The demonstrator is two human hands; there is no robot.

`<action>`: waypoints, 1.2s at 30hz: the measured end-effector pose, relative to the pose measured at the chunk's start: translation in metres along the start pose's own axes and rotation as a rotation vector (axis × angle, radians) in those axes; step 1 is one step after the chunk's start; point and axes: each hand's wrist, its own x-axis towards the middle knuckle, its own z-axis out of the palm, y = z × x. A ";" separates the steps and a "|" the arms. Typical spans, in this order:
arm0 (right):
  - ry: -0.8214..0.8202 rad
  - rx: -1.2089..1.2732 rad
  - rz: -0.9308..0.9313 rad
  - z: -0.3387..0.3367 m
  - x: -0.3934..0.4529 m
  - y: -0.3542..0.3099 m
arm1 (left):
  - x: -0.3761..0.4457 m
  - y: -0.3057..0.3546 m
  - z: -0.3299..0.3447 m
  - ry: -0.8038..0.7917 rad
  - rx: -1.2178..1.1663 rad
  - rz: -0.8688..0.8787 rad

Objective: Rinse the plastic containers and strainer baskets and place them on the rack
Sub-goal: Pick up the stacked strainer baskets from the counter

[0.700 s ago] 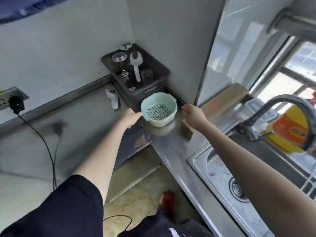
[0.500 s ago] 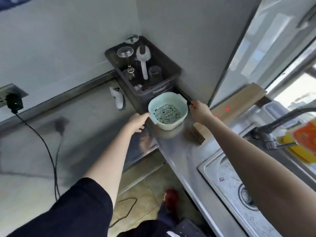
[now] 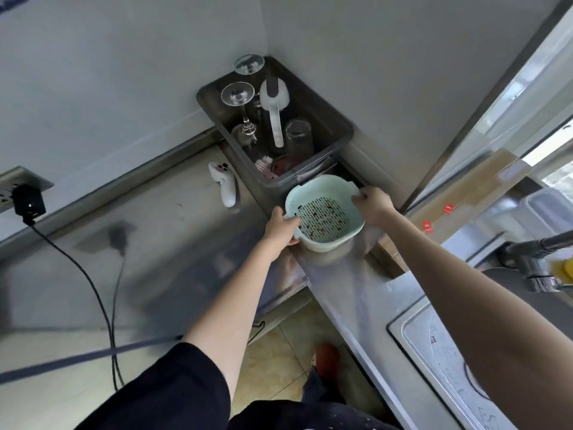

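Note:
A pale green strainer basket (image 3: 325,193) with a slotted, speckled bottom sits on the steel counter (image 3: 347,293) in the corner, just in front of a dark bin. My left hand (image 3: 280,228) grips its near-left rim, thumb over the edge. My right hand (image 3: 370,204) holds the far-right rim handle. Both arms reach in from the bottom of the view.
The dark bin (image 3: 341,125) behind the basket holds wine glasses, a white ladle and a tumbler. A white controller (image 3: 224,187) lies on the left counter. A black plug and cable (image 3: 28,201) trail left. The sink (image 3: 449,352) and faucet (image 3: 545,246) are at right.
Both hands have closed in on the basket: the left hand now grips the near rim and the right hand took hold of the far handle. The view shifted left, away from the sink.

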 end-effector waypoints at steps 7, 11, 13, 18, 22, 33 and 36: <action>0.116 0.104 -0.063 -0.022 -0.057 0.005 | -0.038 0.020 -0.027 -0.107 0.013 0.124; 0.228 0.195 -0.018 -0.042 -0.111 0.025 | -0.076 0.022 -0.021 -0.233 0.065 0.179; 0.265 0.197 -0.002 -0.056 -0.139 0.040 | -0.095 0.021 -0.008 -0.304 0.065 0.179; 0.403 0.310 0.137 -0.086 -0.200 0.100 | -0.129 0.014 0.050 -0.487 -0.022 0.157; 0.512 0.367 0.241 -0.101 -0.248 0.161 | -0.153 0.002 0.120 -0.483 -0.173 0.096; 0.564 0.326 0.499 -0.086 -0.328 0.290 | -0.203 -0.063 0.245 -0.610 0.201 0.136; 0.529 0.370 0.536 -0.081 -0.336 0.307 | -0.211 -0.072 0.258 -0.638 0.225 0.118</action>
